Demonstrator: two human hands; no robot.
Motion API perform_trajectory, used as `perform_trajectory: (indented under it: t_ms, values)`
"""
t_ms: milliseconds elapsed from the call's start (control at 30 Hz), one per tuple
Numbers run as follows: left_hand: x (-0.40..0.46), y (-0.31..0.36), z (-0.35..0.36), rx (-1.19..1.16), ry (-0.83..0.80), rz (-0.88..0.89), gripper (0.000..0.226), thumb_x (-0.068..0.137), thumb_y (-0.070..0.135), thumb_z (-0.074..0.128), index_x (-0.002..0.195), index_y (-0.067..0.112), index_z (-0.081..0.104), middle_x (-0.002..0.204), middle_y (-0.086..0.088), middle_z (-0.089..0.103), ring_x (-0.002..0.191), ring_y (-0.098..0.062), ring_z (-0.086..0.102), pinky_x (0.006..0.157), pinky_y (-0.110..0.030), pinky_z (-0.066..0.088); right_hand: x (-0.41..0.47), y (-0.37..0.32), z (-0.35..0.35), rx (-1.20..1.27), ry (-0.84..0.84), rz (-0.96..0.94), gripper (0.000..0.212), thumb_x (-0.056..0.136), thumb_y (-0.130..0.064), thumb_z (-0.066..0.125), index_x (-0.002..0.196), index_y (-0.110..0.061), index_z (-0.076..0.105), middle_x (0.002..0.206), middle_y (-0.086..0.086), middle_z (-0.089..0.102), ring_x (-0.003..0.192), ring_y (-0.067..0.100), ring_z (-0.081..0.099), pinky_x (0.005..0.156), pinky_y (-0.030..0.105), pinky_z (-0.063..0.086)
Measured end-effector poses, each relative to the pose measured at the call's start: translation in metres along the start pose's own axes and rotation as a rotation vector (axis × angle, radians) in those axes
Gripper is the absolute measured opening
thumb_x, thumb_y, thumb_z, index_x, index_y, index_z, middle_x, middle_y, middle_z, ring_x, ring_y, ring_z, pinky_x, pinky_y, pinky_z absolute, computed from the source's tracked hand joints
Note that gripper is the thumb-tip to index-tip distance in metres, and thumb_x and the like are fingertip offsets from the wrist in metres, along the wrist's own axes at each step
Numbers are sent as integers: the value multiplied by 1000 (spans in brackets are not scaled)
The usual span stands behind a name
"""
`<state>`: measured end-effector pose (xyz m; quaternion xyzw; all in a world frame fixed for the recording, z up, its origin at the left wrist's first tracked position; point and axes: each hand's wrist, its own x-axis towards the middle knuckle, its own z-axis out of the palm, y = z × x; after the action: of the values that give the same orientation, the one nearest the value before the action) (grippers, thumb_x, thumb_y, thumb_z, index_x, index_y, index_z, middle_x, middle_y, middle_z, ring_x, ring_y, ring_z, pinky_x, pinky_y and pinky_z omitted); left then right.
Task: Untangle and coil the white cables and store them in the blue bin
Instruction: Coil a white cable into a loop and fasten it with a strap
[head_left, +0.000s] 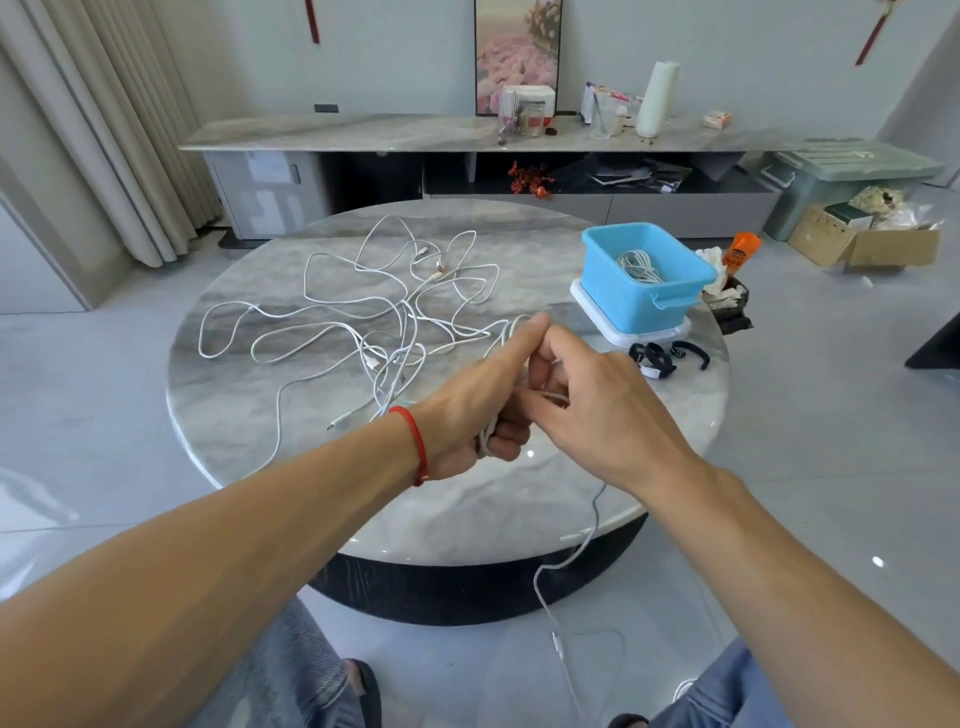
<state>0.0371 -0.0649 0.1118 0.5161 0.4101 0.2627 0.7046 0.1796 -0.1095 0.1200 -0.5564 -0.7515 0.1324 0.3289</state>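
Right now the round marble table (270, 415) is carrying the tangled white cables (363, 312) around eleven o'clock and the blue bin (644, 296), one coil inside, at one o'clock. My left hand (467, 415) is gripping a half-wound cable (561, 571); my right hand (597, 400) is seemingly pinching its strand, fingertips hidden.

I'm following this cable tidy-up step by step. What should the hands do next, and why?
Probably wind another loop: the left hand grips a partly made coil, the right hand pinches the same cable, and its loose tail hangs off the table edge toward the floor. Binning it looks premature.
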Motion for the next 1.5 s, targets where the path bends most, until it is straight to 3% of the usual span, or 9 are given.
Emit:
perform_trajectory:
  t_ms: [100,200,300,500,667,867,1033,1367,1500]
  values:
    - [-4,-1,-4,30,-94,-1,53,83,74,50,62,25,53,74,-3,13,57,-15,12,46,-24,12,5,4,-5,-29,14,41,26,83,-37,75,84,-31,50,70,-16,62,69,8,60,64,31,46]
    - [-4,-4,-14,196,-157,-7,48,80,64,58,66,22,39,66,0,12,55,-14,10,46,-25,11,13,13,-9,3,-72,48,28,78,-26,81,81,-29,54,64,-12,59,64,6,55,58,23,40]
    - [-2,-6,-24,343,-116,-7,47,85,52,65,67,21,34,59,0,18,49,-14,15,44,-23,14,13,23,-10,78,-148,56,19,83,-22,81,86,-28,63,71,-7,65,67,7,58,64,29,48]
    - [2,-19,-34,461,14,34,47,89,45,70,72,12,40,50,-1,30,43,-17,25,42,-21,25,2,40,-15,18,-25,146,18,82,-39,84,73,-27,73,64,-13,69,64,6,64,65,29,53]
    - [9,-21,-24,453,30,81,45,89,40,72,76,6,46,53,-6,29,45,-18,24,42,-23,24,8,31,-4,437,90,253,17,91,-22,79,79,-11,73,58,5,66,44,14,59,46,23,47]
    - [14,-25,-21,387,-27,134,48,87,33,77,93,-6,50,57,-2,29,49,-20,21,43,-24,21,11,31,4,628,129,308,12,96,-13,72,88,-5,70,58,9,68,47,16,55,54,23,49]
    - [14,-25,-18,374,-30,138,32,87,24,79,81,5,54,57,0,32,50,-21,21,43,-26,21,14,32,9,695,131,321,8,98,-14,69,94,-8,71,63,8,69,52,15,59,61,26,52]
    - [11,-15,-16,571,83,81,48,90,53,67,62,15,54,44,11,41,46,-14,29,44,-25,27,15,30,11,690,228,336,10,92,-11,76,93,-7,67,66,10,70,49,22,61,56,30,53]
    - [13,-18,-19,519,55,81,44,96,40,63,63,13,52,57,-9,35,49,-22,28,44,-27,24,16,31,9,688,239,350,12,93,-19,76,91,-8,71,74,11,71,55,21,64,55,29,53]
